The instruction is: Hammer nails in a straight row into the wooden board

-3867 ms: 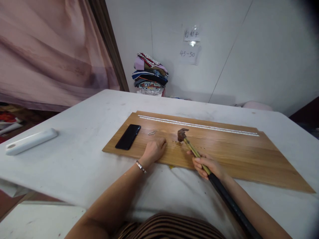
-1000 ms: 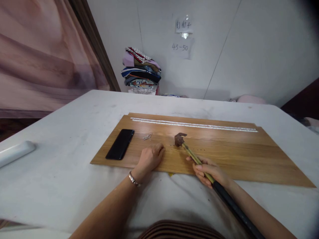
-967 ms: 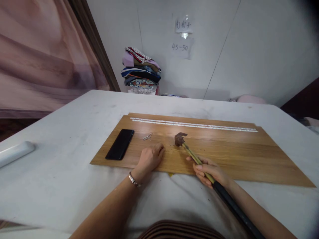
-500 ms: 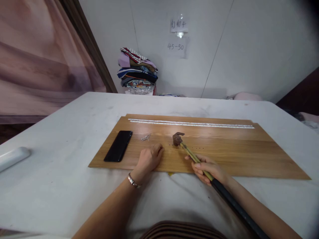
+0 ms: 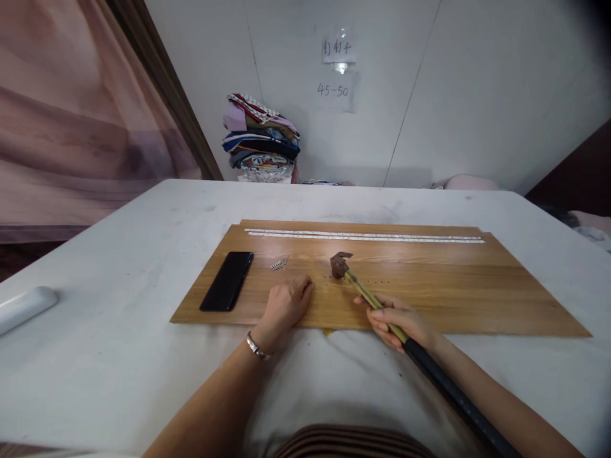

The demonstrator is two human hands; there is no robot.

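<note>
My right hand (image 5: 396, 323) is wrapped around the handle of a claw hammer (image 5: 365, 289). The hammer has a rusty brown head, a yellowish shaft and a long black grip. Its head hovers over or rests on a wood-grain board (image 5: 477, 286); I cannot tell which. My left hand (image 5: 286, 302) lies on the board, left of the hammer head, with fingers curled in; anything under them is hidden. Just beyond it is a small pile of nails (image 5: 279, 263). Small dark dots (image 5: 382, 282) run in a row beside the hammer head.
A black phone (image 5: 226, 281) lies on the board's left part. Two white marked strips (image 5: 367, 237) run along its far side. The board sits on a white table (image 5: 119, 254), with a white rounded object (image 5: 28, 308) at the left. Folded cloths (image 5: 262, 140) are stacked behind.
The view has shifted very slightly. Both hands, the hammer and the nails keep the same places on the board.
</note>
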